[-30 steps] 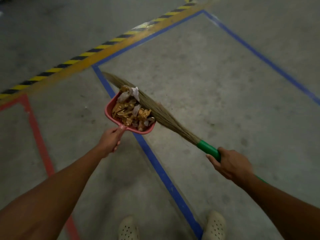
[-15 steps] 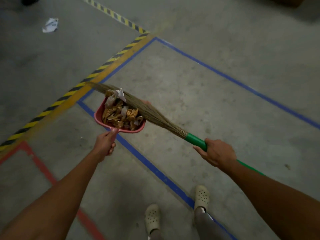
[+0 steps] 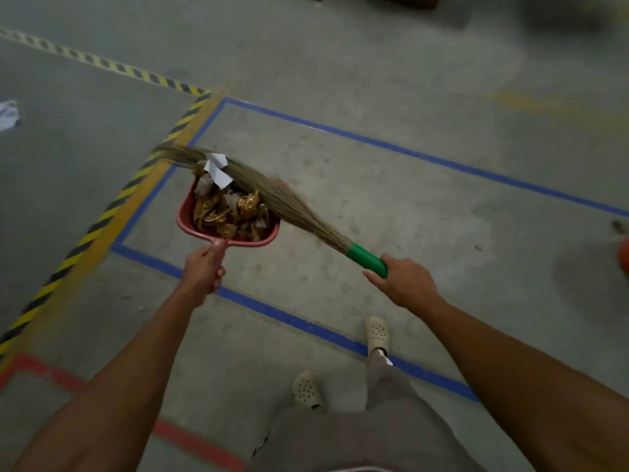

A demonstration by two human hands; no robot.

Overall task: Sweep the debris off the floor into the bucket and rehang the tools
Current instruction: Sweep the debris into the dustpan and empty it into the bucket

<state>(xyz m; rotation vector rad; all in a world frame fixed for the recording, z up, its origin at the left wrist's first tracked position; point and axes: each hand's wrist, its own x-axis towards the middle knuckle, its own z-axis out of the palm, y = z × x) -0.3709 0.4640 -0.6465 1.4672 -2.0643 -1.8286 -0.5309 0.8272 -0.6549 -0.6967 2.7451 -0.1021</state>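
Fingers [image 3: 218, 274] of the left hand [image 3: 200, 274] were wrapped round the stub handle of the red dustpan [image 3: 186, 222], and the right hand [image 3: 406, 284] gripped the green broom handle [image 3: 367, 259]; both holds were as they had been a second before. What had changed was the ground beneath. The concrete floor [image 3: 391, 216] had slid across the view as the person turned and stepped on, so the corner of the blue tape line [image 3: 408, 154] and the yellow-and-black hazard tape [image 3: 102, 212] sat further left. A blurred orange-red shape [image 3: 624, 258] had also come in at the right edge. Whether that was the bucket could not be told, and no bucket showed plainly. This looked like the carrying stage. The broom's bristles [image 3: 272, 195] lay across the far side of the pan, pinning the debris [image 3: 228, 212]: a heap of golden wrappers, with a white paper scrap [image 3: 218, 168] poking above the rim. One crumpled paper [image 3: 8, 113] lay unswept on the floor well to the left. The heaped load would likely spill if the pan tipped.
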